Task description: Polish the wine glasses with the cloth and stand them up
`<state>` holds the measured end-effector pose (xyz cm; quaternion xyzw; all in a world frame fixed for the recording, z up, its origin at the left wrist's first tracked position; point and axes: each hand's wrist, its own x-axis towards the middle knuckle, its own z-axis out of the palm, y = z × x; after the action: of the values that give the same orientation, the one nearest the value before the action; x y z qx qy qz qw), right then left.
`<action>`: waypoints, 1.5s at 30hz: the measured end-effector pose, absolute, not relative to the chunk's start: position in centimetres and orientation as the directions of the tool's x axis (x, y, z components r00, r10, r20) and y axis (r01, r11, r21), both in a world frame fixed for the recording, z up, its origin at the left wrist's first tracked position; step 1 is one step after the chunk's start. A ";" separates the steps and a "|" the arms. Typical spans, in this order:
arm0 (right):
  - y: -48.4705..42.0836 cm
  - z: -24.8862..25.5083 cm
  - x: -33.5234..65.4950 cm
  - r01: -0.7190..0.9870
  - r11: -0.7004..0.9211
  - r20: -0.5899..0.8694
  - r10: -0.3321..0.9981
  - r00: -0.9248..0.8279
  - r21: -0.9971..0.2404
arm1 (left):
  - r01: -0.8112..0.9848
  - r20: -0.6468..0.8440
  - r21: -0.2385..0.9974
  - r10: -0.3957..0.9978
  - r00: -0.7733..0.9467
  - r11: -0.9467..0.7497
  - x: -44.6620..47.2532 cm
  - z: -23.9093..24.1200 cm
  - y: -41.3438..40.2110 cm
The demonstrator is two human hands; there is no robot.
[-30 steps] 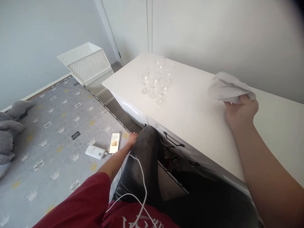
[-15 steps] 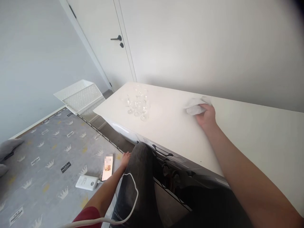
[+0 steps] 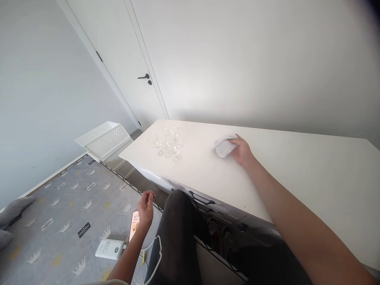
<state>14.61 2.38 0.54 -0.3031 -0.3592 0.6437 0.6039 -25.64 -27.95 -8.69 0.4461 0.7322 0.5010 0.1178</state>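
Observation:
My right hand [image 3: 242, 151] grips a bunched white cloth [image 3: 225, 149], possibly a paper tissue, low over the white tabletop [image 3: 208, 174]. To its left, apart from the cloth, several clear stemmed glasses [image 3: 170, 145] stand close together near the table's left end. My left hand [image 3: 146, 208] is raised beside my knee, its fingers curled in with nothing visible in them. Partly behind that hand and wrist, a phone [image 3: 134, 221] with a lit screen lies on the bed. A white power bank [image 3: 109, 249] is close by, with a cable at its end.
A grey bed cover [image 3: 68, 213] with crown prints spreads at lower left. Past it stands a white perforated rack [image 3: 108, 138]. A white door [image 3: 118, 47] and wall are behind the table. Black handles [image 3: 202, 198] sit along the table's front, and a white cable [image 3: 157, 253] crosses my leg.
My right hand has brought the cloth leftward over the table, nearer the glasses. My left hand has lifted from beside my knee and curled, now covering part of the phone. The view has tilted up.

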 end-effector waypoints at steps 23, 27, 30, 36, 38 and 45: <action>2.4 0.4 14.5 -0.448 -0.019 0.029 0.995 -0.100 -0.894 | -0.392 -0.104 0.920 0.970 -0.222 0.009 -15.0 4.4 -10.2; 2.7 0.4 14.7 -0.461 0.074 0.108 0.993 -0.047 -0.884 | -0.413 -0.013 0.910 0.989 -0.150 -0.051 -10.4 4.9 -7.7; 3.3 0.1 15.2 -0.428 0.176 0.127 0.982 0.142 -0.887 | -0.408 0.043 0.909 0.994 -0.103 -0.082 -6.1 5.0 -3.8; 4.4 -0.2 16.4 -0.172 0.281 0.197 0.900 0.389 -0.944 | -0.296 0.130 0.940 0.980 -0.153 -0.171 1.4 3.3 5.3; 4.7 -0.4 16.4 -0.096 0.299 0.247 0.900 0.358 -0.949 | -0.253 0.151 0.948 0.972 -0.179 -0.194 3.2 2.4 6.9; 4.2 -0.6 16.3 0.016 0.311 0.299 0.899 0.320 -0.950 | -0.032 0.417 0.903 0.894 -0.162 -0.428 5.6 0.5 7.5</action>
<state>16.32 4.20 -0.57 -0.4807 -0.4757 0.3369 0.6550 5.56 7.48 0.52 0.5404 0.3988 0.6494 0.3566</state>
